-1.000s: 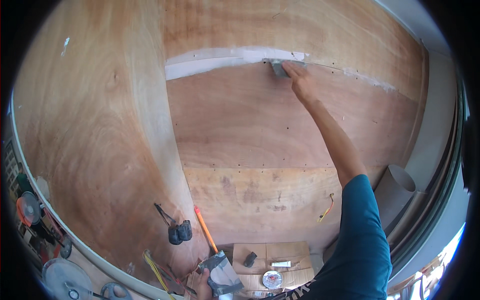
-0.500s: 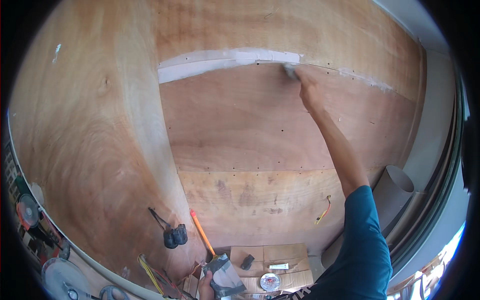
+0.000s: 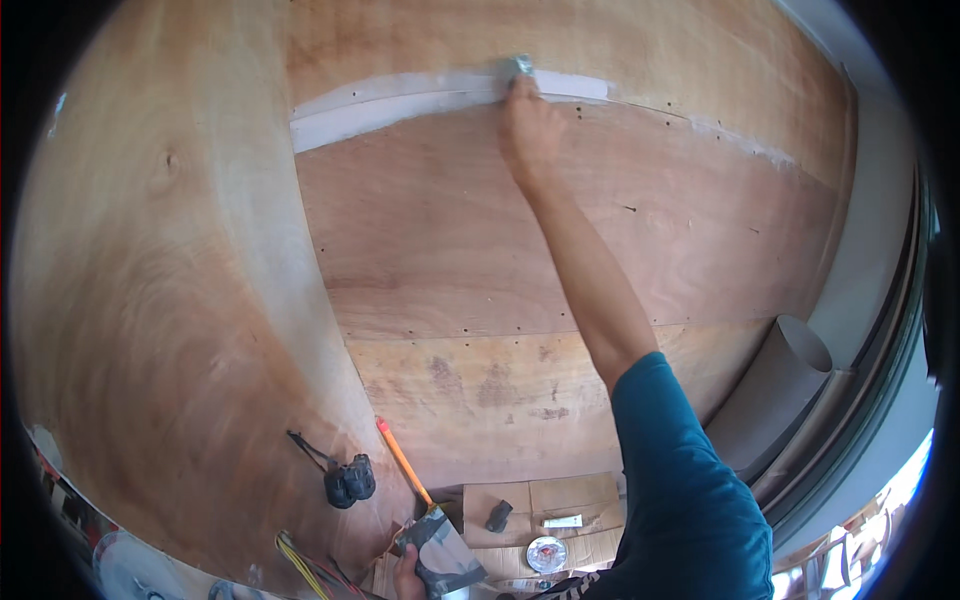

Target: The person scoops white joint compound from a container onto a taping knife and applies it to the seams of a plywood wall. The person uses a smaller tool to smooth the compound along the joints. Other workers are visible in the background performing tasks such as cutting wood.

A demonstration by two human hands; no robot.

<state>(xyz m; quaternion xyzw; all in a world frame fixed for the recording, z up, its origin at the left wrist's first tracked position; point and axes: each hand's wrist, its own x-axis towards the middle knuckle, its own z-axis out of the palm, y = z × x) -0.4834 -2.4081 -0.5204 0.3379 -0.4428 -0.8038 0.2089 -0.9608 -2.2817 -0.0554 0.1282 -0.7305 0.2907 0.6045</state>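
My right hand (image 3: 533, 125) reaches up with its fingers closed around a small scraper (image 3: 521, 68). The scraper's blade lies over the upper edge of a white filler strip (image 3: 400, 105) that runs along the seam between two plywood panels. Down at the lower edge, my left hand (image 3: 407, 577) grips the side of a dark, flat board (image 3: 445, 555) with a paler greyish patch on its face. That hand shows only in part, with the thumb on the board.
An orange-handled tool (image 3: 403, 460) leans behind the board. Cardboard (image 3: 590, 490) below bears a round dish (image 3: 546, 555), a white tube (image 3: 563, 521) and a dark block (image 3: 499, 516). Loose wires (image 3: 300, 560) and a black strapped bundle (image 3: 348, 480) are left; a grey pipe (image 3: 770, 390) leans right.
My right hand has moved left and up with the scraper, from the strip's right end onto its upper edge. My left hand still holds the board low down. The whole view has shifted slightly.
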